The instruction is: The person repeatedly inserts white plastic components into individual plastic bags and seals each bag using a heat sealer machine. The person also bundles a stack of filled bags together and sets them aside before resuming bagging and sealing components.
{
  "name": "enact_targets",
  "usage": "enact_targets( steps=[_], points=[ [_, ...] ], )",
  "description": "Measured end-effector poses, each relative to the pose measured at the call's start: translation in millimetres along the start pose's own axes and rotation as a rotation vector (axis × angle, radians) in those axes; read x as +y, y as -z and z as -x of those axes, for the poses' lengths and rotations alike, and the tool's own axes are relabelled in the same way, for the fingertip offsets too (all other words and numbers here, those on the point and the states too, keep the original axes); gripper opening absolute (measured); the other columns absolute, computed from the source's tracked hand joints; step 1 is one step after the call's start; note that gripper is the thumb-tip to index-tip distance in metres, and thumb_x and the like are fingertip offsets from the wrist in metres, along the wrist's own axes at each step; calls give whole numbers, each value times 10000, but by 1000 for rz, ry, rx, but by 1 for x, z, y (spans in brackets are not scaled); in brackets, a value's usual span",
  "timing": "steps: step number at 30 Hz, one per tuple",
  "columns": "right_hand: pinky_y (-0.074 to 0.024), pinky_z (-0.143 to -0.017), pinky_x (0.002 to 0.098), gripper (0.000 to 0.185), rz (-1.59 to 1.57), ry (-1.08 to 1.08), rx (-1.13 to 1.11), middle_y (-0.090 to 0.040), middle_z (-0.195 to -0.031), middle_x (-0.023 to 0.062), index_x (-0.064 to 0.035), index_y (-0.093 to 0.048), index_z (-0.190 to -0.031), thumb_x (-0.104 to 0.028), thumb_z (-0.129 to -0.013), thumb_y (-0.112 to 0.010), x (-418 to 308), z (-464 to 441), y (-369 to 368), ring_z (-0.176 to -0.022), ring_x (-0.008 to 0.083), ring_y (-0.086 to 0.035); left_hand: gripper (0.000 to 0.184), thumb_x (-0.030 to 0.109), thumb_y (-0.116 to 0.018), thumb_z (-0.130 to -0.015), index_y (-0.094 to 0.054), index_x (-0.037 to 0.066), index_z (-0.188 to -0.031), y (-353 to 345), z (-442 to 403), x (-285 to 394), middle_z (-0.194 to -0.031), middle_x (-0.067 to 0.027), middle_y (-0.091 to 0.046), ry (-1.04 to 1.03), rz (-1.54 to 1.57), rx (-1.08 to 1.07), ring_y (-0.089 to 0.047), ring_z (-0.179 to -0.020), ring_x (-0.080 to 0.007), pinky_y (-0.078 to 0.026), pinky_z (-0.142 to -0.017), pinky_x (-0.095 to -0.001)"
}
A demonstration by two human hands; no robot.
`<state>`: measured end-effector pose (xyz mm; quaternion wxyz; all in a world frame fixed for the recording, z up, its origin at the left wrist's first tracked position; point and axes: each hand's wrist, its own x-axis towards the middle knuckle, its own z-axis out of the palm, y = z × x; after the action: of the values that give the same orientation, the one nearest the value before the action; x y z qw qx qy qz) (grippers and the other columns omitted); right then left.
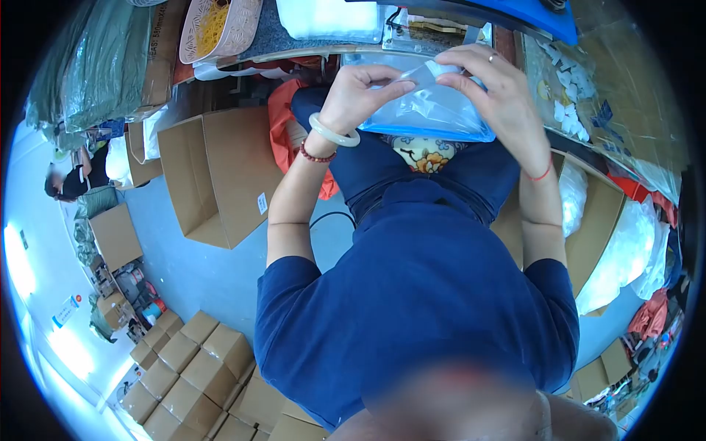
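Pinching apparent film (421,76) above bag (426,114)

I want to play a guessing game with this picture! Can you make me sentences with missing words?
1. The left hand and right hand both hold clear plastic, but only the ____ hand wears a ring.
2. The beaded bracelet is on the ____ arm, next to the pale bangle.
3. The strands in the white basket are coloured ____.
4. The person's short-sleeved shirt is coloured ____.

Missing words: right; left; yellow; blue.
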<state>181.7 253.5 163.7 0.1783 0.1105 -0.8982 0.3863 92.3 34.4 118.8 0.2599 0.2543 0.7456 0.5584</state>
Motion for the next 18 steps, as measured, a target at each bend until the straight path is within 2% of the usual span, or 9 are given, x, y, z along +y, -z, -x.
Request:
enact_targets(
  steps=[1,3,5,8,10,12,14,17,18],
  points=[
    [-497,-837,322,222,-4,-8,1,-676,-1015,111,-27,-675,-1037,-144,-851,-708,5,-1,5,-943,274,-640,194,134,-743,-864,-743,-4,-1000,0,-1,0,-901,-69,-741,91,87,-83,-669,-827,-98,-516,-747,-222],
    [-491,-819,326,244,-30,-113,-338,-672,-1013,119,-32,-671,-1064,-199,-885,-672,14,-5,16,-926,278,-635,203,131,-734,-872,-736,-14,-1013,-2,-4,-10,-914,-80,-739,155,215,-220,-682,-839,-117,-532,-763,-232],
    [-487,-804,331,271,-41,-79,-387,-672,-1012,118,-44,-653,-1111,-217,-903,-644,30,-2,9,-914,275,-630,212,129,-725,-880,-729,-23,-1027,-5,-15,-29,-927,-91,-736,198,343,-349,-694,-852,-136,-548,-778,-241],
    [-503,-815,352,366,6,-431,-144,-684,-1090,115,-85,-599,-1242,-280,-933,-623,59,7,4,-950,318,-648,252,75,-705,-874,-681,-79,-1072,-26,-35,-53,-1010,-142,-717,387,798,-208,-706,-883,-195,-577,-859,-328],
    [-518,-821,368,365,494,-175,39,-662,-1172,114,-114,-611,-1242,-330,-947,-606,77,21,31,-1031,330,-636,264,57,-688,-878,-661,-87,-1098,-34,-62,-67,-1058,-161,-704,326,815,-110,-703,-931,-233,-580,-856,-360],
    [-517,-843,405,309,607,-259,150,-639,-1214,91,-157,-618,-1231,-293,-957,-572,80,41,42,-1074,331,-613,271,53,-666,-891,-644,-86,-1122,-35,-80,-75,-1092,-179,-690,310,921,-136,-697,-965,-269,-584,-840,-381],
    [-511,-843,441,295,968,-631,224,-628,-1198,108,-157,-612,-1226,-260,-956,-558,129,60,39,-1051,347,-605,290,122,-634,-936,-639,-50,-1169,-36,-86,-64,-1140,-146,-676,420,910,-105,-660,-1050,-234,-523,-932,-333],
    [-504,-818,477,308,1232,-441,229,-632,-1143,147,-144,-598,-1240,-250,-956,-548,198,79,22,-993,373,-606,295,133,-647,-934,-636,-43,-1170,-39,-78,-62,-1135,-131,-676,402,835,-119,-658,-1048,-236,-541,-912,-351],
    [-508,-787,479,298,1080,-376,290,-646,-1069,172,-123,-605,-1215,-265,-959,-549,192,77,23,-954,382,-614,304,145,-659,-930,-637,-41,-1170,-38,-77,-61,-1130,-126,-678,341,794,-81,-658,-1050,-235,-551,-895,-359]
  ],
)
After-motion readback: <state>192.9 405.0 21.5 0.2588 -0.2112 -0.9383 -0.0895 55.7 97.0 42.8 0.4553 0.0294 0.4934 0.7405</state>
